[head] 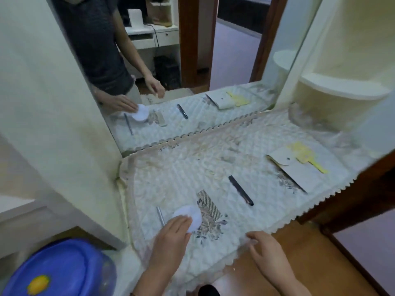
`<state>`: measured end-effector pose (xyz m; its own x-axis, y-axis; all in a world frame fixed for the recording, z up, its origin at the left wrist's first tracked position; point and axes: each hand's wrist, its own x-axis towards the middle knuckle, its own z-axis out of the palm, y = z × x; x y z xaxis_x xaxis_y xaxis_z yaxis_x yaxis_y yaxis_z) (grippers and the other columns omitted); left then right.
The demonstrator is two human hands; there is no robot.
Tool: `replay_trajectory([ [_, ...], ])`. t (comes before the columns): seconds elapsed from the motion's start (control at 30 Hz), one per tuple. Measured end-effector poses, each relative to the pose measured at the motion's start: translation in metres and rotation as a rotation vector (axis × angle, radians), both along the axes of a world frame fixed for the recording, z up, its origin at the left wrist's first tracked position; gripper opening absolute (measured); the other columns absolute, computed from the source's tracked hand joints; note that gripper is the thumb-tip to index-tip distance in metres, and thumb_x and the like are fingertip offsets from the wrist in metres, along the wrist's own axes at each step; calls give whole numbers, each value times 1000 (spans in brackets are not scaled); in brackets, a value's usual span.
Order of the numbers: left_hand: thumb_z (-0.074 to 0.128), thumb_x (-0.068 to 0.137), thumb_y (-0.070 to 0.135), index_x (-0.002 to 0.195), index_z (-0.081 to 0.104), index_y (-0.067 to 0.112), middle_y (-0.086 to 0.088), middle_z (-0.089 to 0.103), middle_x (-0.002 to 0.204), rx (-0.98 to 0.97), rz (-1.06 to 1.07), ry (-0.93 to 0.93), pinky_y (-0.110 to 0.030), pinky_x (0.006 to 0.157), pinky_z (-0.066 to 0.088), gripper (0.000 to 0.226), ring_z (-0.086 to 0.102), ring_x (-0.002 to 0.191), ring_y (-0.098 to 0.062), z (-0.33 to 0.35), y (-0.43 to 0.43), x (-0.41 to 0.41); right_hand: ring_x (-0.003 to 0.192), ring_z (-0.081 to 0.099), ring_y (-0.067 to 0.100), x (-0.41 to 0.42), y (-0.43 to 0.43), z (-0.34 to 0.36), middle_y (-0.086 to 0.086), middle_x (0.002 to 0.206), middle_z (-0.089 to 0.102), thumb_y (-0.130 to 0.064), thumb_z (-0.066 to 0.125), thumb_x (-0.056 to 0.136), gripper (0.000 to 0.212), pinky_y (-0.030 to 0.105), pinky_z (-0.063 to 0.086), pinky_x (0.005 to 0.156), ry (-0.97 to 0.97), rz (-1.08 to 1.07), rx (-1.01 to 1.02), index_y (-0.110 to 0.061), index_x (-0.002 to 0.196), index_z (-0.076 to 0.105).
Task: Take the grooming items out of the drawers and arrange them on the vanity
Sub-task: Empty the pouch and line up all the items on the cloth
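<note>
On the vanity's quilted white cloth (181,174) my left hand (171,236) rests its fingers on a round white pad (191,214) near the front left. Just left of the pad lies a thin silver metal tool (160,215). A metal comb (208,205) lies right behind the pad. Further right is a black stick-shaped item (240,190). At the right end sit a grey card pouch (292,171) and a yellow comb (305,158). My right hand (267,253) hovers at the cloth's front edge, fingers curled, nothing seen in it.
A large mirror (192,71) stands behind the vanity and reflects the items and a person's arms. Curved cream shelves (342,90) rise at the right. A blue plastic lid (59,272) sits low at the left. Wooden floor (299,242) lies below the front edge.
</note>
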<state>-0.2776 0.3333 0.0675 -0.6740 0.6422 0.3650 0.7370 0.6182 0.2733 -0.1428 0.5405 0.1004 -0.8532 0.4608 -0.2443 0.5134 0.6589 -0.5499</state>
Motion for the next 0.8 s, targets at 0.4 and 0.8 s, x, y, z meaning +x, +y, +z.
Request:
replay_trajectory([
  [0.4, 68, 68, 36, 105, 48, 14, -12, 69, 103, -33, 207, -251, -38, 76, 59, 48, 54, 103, -22, -11, 25, 3, 114, 51, 16, -79, 35, -3, 2, 120, 62, -19, 54, 88, 29, 23, 38, 93, 83, 264, -52, -15, 117, 59],
  [0.8, 29, 65, 73, 132, 43, 16, 3, 50, 134, -137, 375, -497, -27, 114, 20, 89, 31, 137, -23, -12, 7, -6, 141, 17, 22, -150, -34, 9, 4, 155, 14, -36, 61, 82, 85, 33, 21, 114, -212, 828, -8, -17, 146, 9],
])
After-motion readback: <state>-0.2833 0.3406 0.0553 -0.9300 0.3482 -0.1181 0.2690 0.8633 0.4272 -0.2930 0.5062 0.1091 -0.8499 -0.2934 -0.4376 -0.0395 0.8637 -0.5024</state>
